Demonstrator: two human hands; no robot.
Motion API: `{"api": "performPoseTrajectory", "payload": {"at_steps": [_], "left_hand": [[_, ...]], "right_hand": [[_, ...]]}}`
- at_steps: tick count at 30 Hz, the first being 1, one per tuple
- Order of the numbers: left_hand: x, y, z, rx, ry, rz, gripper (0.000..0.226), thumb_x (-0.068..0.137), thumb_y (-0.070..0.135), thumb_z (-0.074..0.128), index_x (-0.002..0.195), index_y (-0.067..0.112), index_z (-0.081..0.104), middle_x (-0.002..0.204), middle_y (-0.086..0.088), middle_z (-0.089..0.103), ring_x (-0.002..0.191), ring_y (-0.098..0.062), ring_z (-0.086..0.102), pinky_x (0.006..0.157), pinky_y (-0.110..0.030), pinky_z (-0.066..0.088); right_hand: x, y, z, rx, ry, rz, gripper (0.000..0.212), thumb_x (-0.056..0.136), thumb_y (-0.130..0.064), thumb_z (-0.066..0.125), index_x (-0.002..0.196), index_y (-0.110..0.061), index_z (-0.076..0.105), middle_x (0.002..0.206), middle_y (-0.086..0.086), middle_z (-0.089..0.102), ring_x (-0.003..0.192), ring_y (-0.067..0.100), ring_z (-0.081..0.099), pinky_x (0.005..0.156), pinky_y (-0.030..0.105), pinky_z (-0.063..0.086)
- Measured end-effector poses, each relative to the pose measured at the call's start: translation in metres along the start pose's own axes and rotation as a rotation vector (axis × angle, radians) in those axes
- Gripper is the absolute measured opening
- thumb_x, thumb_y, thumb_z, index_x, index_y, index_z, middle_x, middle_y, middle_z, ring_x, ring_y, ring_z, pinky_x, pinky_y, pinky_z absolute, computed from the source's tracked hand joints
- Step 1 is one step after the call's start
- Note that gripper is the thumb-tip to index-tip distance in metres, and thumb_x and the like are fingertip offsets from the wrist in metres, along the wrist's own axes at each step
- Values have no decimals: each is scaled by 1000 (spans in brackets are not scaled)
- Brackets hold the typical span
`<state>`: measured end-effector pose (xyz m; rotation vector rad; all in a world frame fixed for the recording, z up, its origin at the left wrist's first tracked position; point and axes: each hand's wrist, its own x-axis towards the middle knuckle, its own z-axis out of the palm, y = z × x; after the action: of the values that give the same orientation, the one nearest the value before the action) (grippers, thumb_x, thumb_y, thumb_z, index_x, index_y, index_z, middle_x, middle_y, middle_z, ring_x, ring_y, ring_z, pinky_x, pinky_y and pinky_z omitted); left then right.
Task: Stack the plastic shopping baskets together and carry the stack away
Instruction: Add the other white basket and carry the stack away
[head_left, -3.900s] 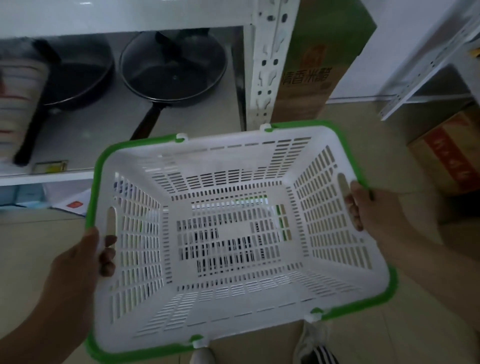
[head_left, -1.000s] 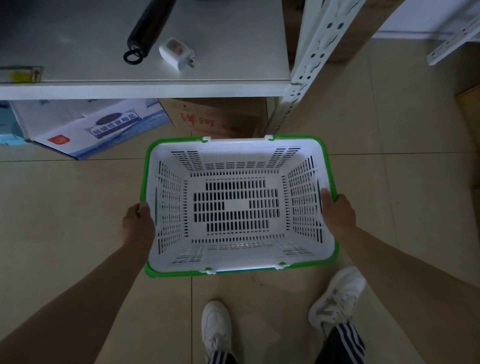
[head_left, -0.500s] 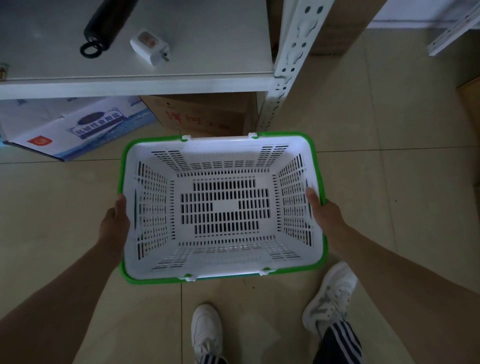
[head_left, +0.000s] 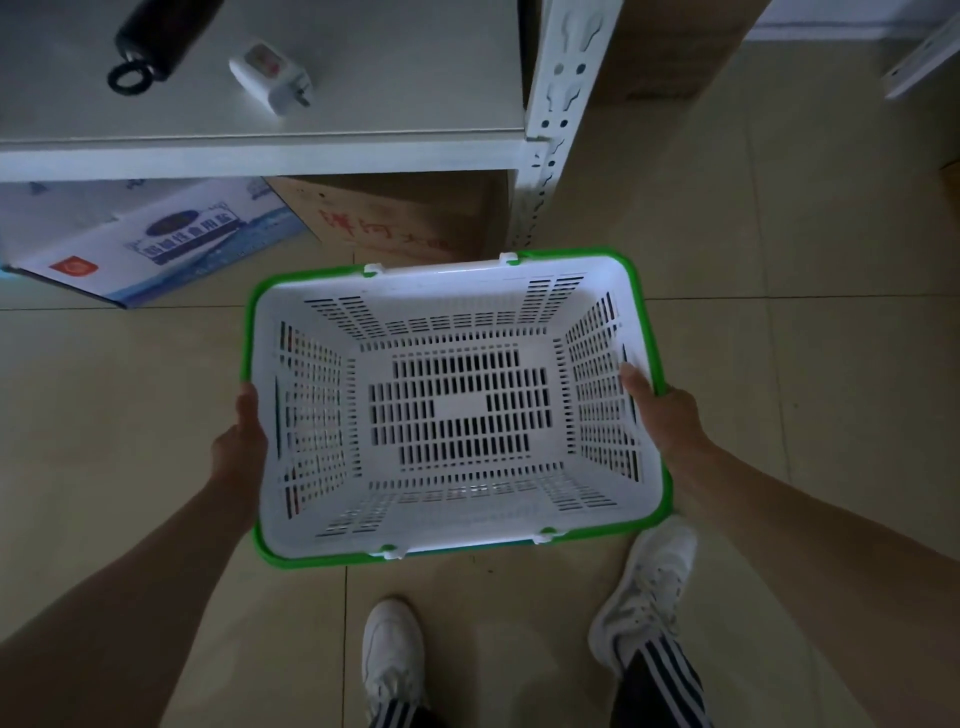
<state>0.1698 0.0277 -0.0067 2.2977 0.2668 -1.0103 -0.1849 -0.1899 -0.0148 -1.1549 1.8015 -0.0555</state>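
A white slotted plastic basket (head_left: 457, 410) with a green rim sits low over the tiled floor in front of my feet. A second green edge shows under its near-left corner, so another basket may be nested below; I cannot tell for sure. My left hand (head_left: 241, 441) grips the left short side, thumb over the rim. My right hand (head_left: 665, 415) grips the right short side, thumb inside the wall. The basket is empty.
A white metal shelf (head_left: 260, 150) stands ahead, with a black handle (head_left: 156, 36) and a white plug (head_left: 270, 78) on it. Cardboard boxes (head_left: 150, 244) sit under the shelf. The shelf post (head_left: 550, 130) is just beyond the basket. My white shoes (head_left: 392, 660) are below.
The basket has gone from chest height down to near the floor. In the last half second it shifted slightly right in view and tilted a little; both hands keep their grip.
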Motion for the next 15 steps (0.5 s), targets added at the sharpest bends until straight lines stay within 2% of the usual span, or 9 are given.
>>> {"api": "performPoseTrajectory", "payload": {"at_steps": [2, 5, 6, 8, 10, 13, 15], "left_hand": [[-13, 5, 14, 16, -17, 20, 98, 82, 86, 34, 128, 5, 66, 118, -24, 69, 104, -42, 68, 96, -59, 53], [-22, 6, 34, 26, -13, 44, 107, 69, 92, 33, 123, 6, 68, 120, -24, 68, 107, -43, 67, 98, -60, 52], [-26, 6, 43, 26, -12, 28, 104, 66, 92, 34, 115, 8, 70, 117, -22, 69, 107, -44, 66, 99, -61, 51], [-39, 15, 61, 22, -38, 45, 82, 74, 89, 37, 87, 14, 67, 107, -19, 68, 108, -45, 66, 98, -60, 52], [-53, 21, 80, 35, -44, 47, 67, 85, 81, 38, 75, 19, 59, 101, -19, 64, 106, -43, 66, 97, -58, 52], [-65, 28, 105, 50, -36, 39, 67, 88, 78, 40, 79, 15, 59, 99, -19, 62, 96, -37, 65, 91, -50, 53], [-75, 35, 122, 56, -46, 43, 67, 88, 77, 41, 84, 13, 60, 97, -19, 62, 89, -33, 63, 87, -47, 53]], "right_hand": [[4, 3, -14, 2, 20, -4, 54, 89, -54, 55, 58, -15, 35, 53, 3, 33, 45, 15, 32, 35, 19, 27], [9, 14, -39, 29, 44, 4, 56, 90, -51, 56, 54, -16, 32, 40, -4, 32, 38, 12, 31, 35, 17, 25], [11, 18, -47, 42, 51, 9, 56, 90, -50, 57, 53, -17, 31, 32, -8, 30, 32, 8, 31, 33, 15, 24], [14, 26, -64, 50, 69, 28, 57, 91, -48, 57, 52, -17, 30, 26, -7, 26, 24, 3, 27, 28, 12, 20], [19, 33, -82, 40, 85, 46, 57, 91, -48, 57, 52, -16, 29, 36, -5, 28, 30, 8, 28, 26, 13, 19], [30, 42, -111, 31, 90, 68, 57, 90, -50, 57, 52, -17, 30, 45, 0, 26, 31, 8, 27, 27, 12, 18], [38, 46, -131, 21, 97, 92, 57, 89, -51, 57, 53, -17, 30, 48, 2, 26, 39, 13, 26, 28, 12, 17]]}}
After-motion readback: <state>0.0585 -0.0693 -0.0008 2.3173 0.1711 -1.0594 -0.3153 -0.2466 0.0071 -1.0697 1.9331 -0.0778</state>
